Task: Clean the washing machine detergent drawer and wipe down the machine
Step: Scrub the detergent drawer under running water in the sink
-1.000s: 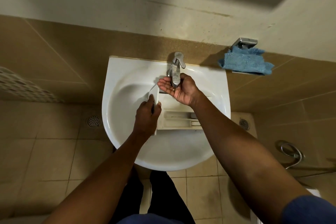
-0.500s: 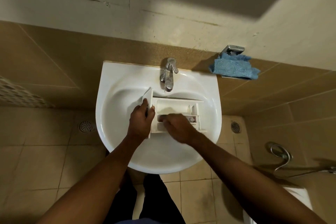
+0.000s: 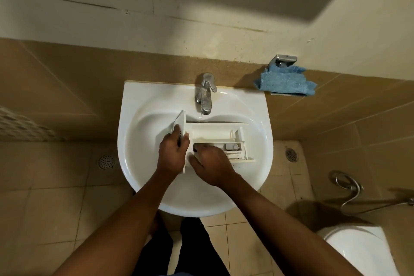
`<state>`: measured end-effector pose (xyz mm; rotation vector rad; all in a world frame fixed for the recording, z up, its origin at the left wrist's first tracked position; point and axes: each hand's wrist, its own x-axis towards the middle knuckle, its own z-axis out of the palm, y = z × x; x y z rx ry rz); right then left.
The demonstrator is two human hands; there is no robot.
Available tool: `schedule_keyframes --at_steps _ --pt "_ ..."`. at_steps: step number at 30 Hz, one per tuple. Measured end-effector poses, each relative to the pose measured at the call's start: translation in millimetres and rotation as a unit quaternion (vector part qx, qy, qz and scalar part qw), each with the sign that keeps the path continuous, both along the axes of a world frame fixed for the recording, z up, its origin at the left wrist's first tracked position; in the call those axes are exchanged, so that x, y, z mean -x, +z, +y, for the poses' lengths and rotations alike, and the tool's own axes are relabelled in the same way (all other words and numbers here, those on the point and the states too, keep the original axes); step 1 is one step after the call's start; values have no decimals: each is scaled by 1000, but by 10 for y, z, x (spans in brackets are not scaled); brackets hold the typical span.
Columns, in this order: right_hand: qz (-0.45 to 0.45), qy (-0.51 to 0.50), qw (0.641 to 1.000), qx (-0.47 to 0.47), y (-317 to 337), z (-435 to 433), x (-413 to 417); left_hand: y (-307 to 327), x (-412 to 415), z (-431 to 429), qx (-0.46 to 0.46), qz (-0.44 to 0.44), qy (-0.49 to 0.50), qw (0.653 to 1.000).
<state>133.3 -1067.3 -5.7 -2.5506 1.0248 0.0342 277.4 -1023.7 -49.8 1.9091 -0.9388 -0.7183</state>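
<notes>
Left hand [image 3: 173,152] is gripping the drawer [image 3: 212,133] by its front panel in the sink [image 3: 139,105]; right hand [image 3: 211,164] is reaching inside just beside that grip (finger curl hidden). Light, stiff, probably slippery plastic.

1. White sink [image 3: 139,163] against wall: tap [image 3: 206,94] on back rim, centre.
2. In sink bowl: detergent drawer [image 3: 215,133], lying crosswise just below tap, front panel at L end, compartments facing up.
3. Metal wall bracket [image 3: 283,60], up & R of sink: blue cloth [image 3: 284,82] bunched on it.
4. Tiled floor [image 3: 49,208]: 2 round drain grates, one L [image 3: 106,161] & one R [image 3: 291,154] of sink; toilet [image 3: 358,251] at btm R, partly out of frame.
</notes>
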Motion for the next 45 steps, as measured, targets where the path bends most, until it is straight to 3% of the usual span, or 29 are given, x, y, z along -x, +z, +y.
schedule_keyframes --at_steps 3,6,9,14,18,22,24,26,28,30,41,45 --pt "46 35 997 53 -50 4 318 -5 7 -2 1 -6 -4 1000" --pt "90 -23 992 83 -36 -52 434 -6 17 1 -2 3 -7 1000" --pt "78 -67 989 105 -10 -36 226 6 9 4 -4 1 -10 1000" --pt "60 -37 996 63 -39 47 232 43 1 3 -8 -8 -12 1000" --pt "108 -96 985 96 -37 -57 401 65 21 15 -14 -2 -12 1000" --pt "142 -58 984 92 -17 -19 176 78 10 5 -18 9 -14 1000" --pt "99 -97 990 33 32 -107 239 99 2 13 -23 10 -15 1000" --pt "-3 -214 976 -40 106 -214 437 115 -10 24 -34 21 -10 999" --pt "-85 -338 937 -31 191 -336 667 142 -16 26 -40 34 -14 999" --pt "-98 -408 908 3 230 -464 841 169 -15 51 -33 37 -27 998" --pt "-118 -424 878 -187 167 -836 883 331 -52 374 26 58 -38 997" --pt "-169 -424 871 -181 130 -754 824 367 -152 427 37 55 -47 997"
